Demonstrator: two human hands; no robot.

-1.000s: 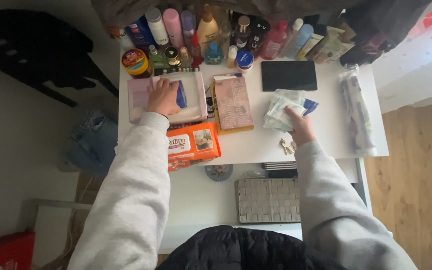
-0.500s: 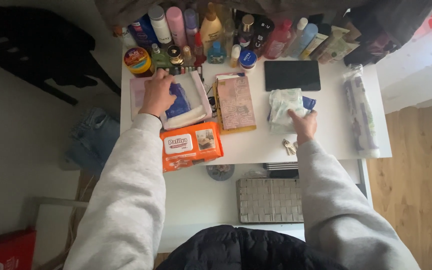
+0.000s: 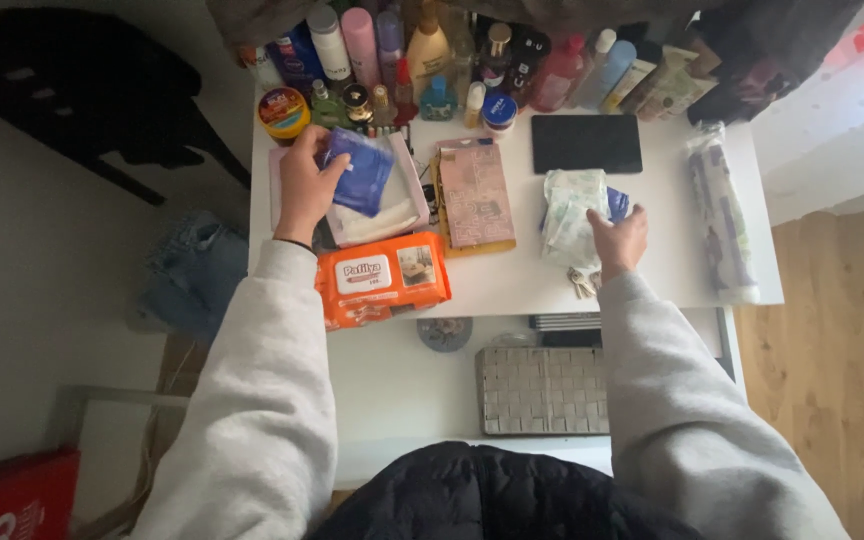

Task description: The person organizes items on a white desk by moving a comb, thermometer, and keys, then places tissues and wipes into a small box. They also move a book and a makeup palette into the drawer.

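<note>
My left hand point(image 3: 304, 185) grips a small blue packet point(image 3: 360, 172) and holds it over a pale pink pouch point(image 3: 384, 215) at the left of the white table point(image 3: 672, 260). My right hand point(image 3: 619, 240) rests on a bundle of pale green and white packets point(image 3: 570, 210), with a blue item point(image 3: 618, 203) tucked beside it. A set of keys point(image 3: 580, 283) lies just left of my right wrist. Between the two hands lies a pink patterned booklet point(image 3: 475, 195).
An orange pack of wet wipes point(image 3: 382, 279) sits at the front edge. Several bottles and jars point(image 3: 432, 50) line the back. A black tablet point(image 3: 586, 143) and a long wrapped roll point(image 3: 720, 210) lie at the right. A woven grey basket point(image 3: 542, 390) is on the lower shelf.
My left hand has picked the blue packet up from the pouch and lifted it. My right hand stays on the green and white bundle.
</note>
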